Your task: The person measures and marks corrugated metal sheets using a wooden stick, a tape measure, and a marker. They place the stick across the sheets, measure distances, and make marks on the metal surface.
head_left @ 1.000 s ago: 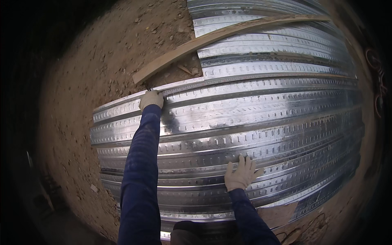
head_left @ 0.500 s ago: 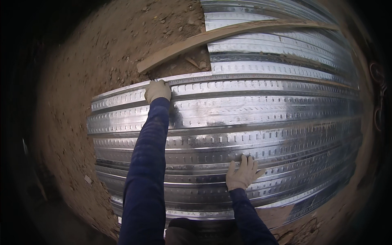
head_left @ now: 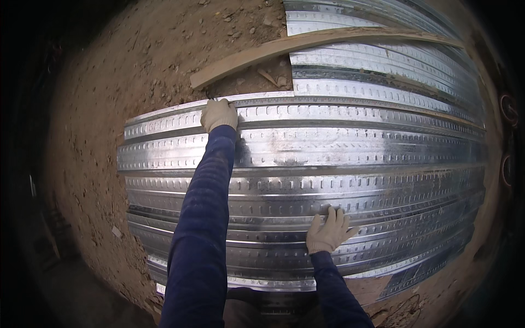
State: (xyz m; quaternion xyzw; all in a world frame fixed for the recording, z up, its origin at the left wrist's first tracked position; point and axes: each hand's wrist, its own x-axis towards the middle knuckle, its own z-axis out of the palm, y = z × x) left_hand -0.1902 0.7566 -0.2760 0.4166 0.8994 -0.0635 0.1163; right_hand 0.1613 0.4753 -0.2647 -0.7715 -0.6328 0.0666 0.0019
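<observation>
Both my hands wear pale work gloves and reach over a ribbed, shiny metal decking sheet (head_left: 284, 143). At its far edge, left of the middle, my left hand (head_left: 219, 115) is closed with the fingers curled over the rim. A small dark tip (head_left: 210, 96) shows just beyond those fingers; what they grip is mostly hidden. Nearer to me and to the right, my right hand (head_left: 330, 230) lies open on the sheet's ribs, fingers spread, holding nothing.
A long wooden board (head_left: 246, 62) lies across more metal sheets (head_left: 350, 59) at the far right, its left end over bare soil (head_left: 147, 60). A small wood scrap (head_left: 267, 76) lies beneath it. Reddish loops (head_left: 508, 108) show at the right rim.
The whole view has shifted slightly, so the board and far sheets appear a little further right. Both hands keep about the same places on the decking.
</observation>
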